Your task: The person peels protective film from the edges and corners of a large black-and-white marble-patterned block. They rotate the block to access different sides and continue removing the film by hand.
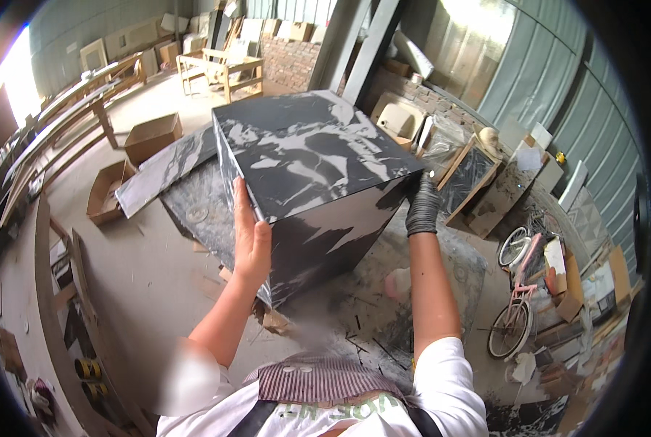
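A large black box with white marble veining (307,156) stands in front of me on a dusty work surface (449,273). My bare left hand (253,244) grips its near left edge, fingers along the left side and thumb on the front. At the right corner, my right hand (422,207) in a dark grey glove holds the box; its fingertips are partly hidden. A matching veined slab (169,175) lies behind the box to the left. Something small and pinkish (397,284) sits beside the box's lower right, and thin dark strips lie nearer me.
Cardboard boxes (154,137) stand on the floor at the left. A long wooden rack (63,138) runs along that side, with a wooden frame (227,73) farther back. Leaning panels (471,178) and a pink bicycle (513,313) are on the right. Metal columns (369,51) rise behind.
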Available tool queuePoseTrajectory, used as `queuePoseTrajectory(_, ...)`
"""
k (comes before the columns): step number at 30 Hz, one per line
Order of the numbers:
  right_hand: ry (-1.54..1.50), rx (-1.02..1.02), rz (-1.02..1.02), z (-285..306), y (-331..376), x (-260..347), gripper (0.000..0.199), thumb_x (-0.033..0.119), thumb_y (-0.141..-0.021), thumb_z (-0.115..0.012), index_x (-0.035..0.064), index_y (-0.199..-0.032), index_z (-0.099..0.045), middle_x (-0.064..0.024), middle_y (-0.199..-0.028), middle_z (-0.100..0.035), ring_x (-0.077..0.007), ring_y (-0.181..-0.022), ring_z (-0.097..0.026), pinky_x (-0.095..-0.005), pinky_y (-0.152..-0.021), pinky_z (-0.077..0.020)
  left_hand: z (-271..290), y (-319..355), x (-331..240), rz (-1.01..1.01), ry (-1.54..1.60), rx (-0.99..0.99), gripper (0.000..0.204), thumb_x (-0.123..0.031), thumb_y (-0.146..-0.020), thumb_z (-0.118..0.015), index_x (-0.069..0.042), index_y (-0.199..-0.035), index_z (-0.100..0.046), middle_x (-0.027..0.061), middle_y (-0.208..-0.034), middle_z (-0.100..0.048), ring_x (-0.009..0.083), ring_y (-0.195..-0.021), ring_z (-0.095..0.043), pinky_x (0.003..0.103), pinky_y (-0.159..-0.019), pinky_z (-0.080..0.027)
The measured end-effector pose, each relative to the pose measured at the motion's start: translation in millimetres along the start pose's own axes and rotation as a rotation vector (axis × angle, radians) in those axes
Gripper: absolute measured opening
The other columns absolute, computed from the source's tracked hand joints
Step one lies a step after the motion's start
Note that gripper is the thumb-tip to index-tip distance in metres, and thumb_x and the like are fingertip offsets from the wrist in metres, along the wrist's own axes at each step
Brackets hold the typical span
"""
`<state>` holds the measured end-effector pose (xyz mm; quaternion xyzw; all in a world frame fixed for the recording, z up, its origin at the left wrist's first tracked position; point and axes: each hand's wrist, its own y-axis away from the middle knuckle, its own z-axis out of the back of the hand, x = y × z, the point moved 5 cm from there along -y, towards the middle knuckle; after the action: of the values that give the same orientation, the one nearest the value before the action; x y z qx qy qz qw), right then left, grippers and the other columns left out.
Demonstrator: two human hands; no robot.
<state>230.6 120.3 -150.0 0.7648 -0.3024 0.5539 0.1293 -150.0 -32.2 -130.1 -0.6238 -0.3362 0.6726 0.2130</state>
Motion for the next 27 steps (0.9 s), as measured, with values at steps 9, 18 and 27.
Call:
queuePoseTrajectory(9,0.131,-0.011,0.206,49,88,32,0.037,0.032,-0.104,-0.056,-0.0026,-0.109,-0.07,-0.0001,-0.09,-0.067,-0.0092,-0.081,-0.053,-0.0285,-0.076,-0.0464,19,10,7,0.204,0.359,0.063,0.109,-0.076,-0.089,-0.051,-0.006,-0.162,-0.01,0.0149,-0.161,-0.029,0.0256,-0.145,-0.033,0.039,-0.119,-0.024)
queuePoseTrajectory(18,0.579,-0.041,0.651,127,244,74,0.034,0.011,-0.102,-0.054,-0.0017,-0.135,-0.057,-0.0162,-0.121,-0.065,-0.0224,-0.098,-0.067,-0.0332,-0.09,-0.0537,55,10,32,0.206,0.428,0.0,0.099,-0.072,-0.095,-0.044,0.003,-0.156,-0.025,0.0151,-0.159,-0.034,0.0251,-0.143,-0.035,0.039,-0.119,-0.025)
queuePoseTrajectory(27,0.101,0.687,0.43,10,270,80,0.027,0.018,-0.105,-0.05,-0.0028,-0.116,-0.064,-0.0232,-0.116,-0.069,-0.0377,-0.118,-0.065,-0.0459,-0.105,-0.0504,140,-100,158,0.248,0.585,-0.092,0.061,-0.045,-0.11,-0.031,0.002,-0.148,-0.041,0.013,-0.151,-0.047,0.0269,-0.137,-0.045,0.041,-0.116,-0.032)
